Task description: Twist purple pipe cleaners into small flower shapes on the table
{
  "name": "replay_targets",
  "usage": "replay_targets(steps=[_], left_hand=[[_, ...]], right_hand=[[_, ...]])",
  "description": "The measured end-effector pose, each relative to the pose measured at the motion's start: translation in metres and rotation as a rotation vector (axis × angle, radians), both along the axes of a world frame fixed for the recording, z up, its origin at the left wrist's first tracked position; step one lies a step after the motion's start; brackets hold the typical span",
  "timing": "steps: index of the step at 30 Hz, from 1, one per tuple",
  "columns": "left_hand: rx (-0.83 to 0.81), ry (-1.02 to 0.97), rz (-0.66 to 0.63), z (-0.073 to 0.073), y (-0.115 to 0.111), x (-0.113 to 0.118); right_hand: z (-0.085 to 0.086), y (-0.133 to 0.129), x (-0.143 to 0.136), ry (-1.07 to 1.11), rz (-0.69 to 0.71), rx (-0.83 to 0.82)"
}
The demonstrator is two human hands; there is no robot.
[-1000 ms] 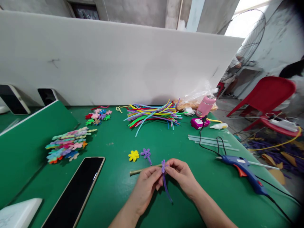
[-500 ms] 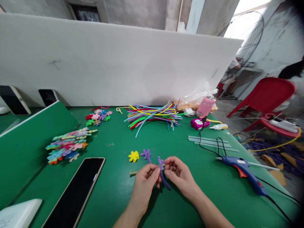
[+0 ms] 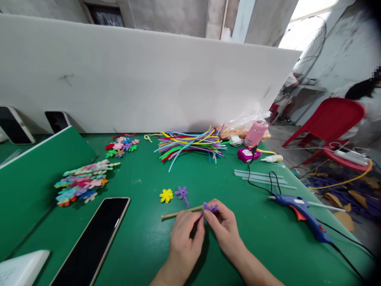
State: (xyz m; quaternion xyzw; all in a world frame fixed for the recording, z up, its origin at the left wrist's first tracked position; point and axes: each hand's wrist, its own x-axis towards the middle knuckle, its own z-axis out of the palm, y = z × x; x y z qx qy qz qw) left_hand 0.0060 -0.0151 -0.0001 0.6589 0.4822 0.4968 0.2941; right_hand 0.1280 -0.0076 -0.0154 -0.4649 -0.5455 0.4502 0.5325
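Note:
Between my hands is a purple pipe-cleaner flower (image 3: 212,207) with its petals showing above the fingertips. My right hand (image 3: 224,228) pinches it at the petals. My left hand (image 3: 187,233) is closed beneath it, fingers pressed around what looks like its purple stem, mostly hidden. A thin olive-brown stick (image 3: 170,216) lies on the table behind my left fingers. Just beyond lie a yellow pipe-cleaner flower (image 3: 166,196) and a finished-looking purple flower with a short stem (image 3: 182,193).
A pipe-cleaner bundle (image 3: 192,146) lies at the back. To the right are a blue glue gun (image 3: 300,206), glue sticks (image 3: 264,177) and a pink bottle (image 3: 256,133). Leftward lie a phone (image 3: 93,234), small flowers (image 3: 123,146) and a pastel flower pile (image 3: 83,182).
The purple flower has tipped over toward the right and its dangling stem is now gathered into my fingers. My hands have drawn closer together. More of the stick shows.

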Motion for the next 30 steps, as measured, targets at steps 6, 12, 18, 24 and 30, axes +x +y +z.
replay_targets(steps=[6, 12, 18, 24, 30], left_hand=[[-0.434, -0.293, -0.091, 0.003, 0.004, 0.001], [-0.794, -0.72, -0.228, 0.001, 0.008, 0.001], [-0.796, -0.708, -0.289, 0.002, 0.008, -0.001], [-0.704, -0.533, -0.239, 0.005, 0.007, 0.001], [-0.75, -0.585, -0.229, 0.001, 0.009, 0.002]], right_hand=[[0.002, 0.007, 0.009, 0.166, 0.071, -0.112], [-0.005, 0.011, 0.014, 0.346, 0.253, -0.304], [-0.007, 0.011, 0.016, 0.388, 0.383, -0.387], [0.002, 0.012, 0.019, 0.255, 0.409, -0.294], [0.004, 0.013, 0.018, 0.199, 0.335, -0.279]])
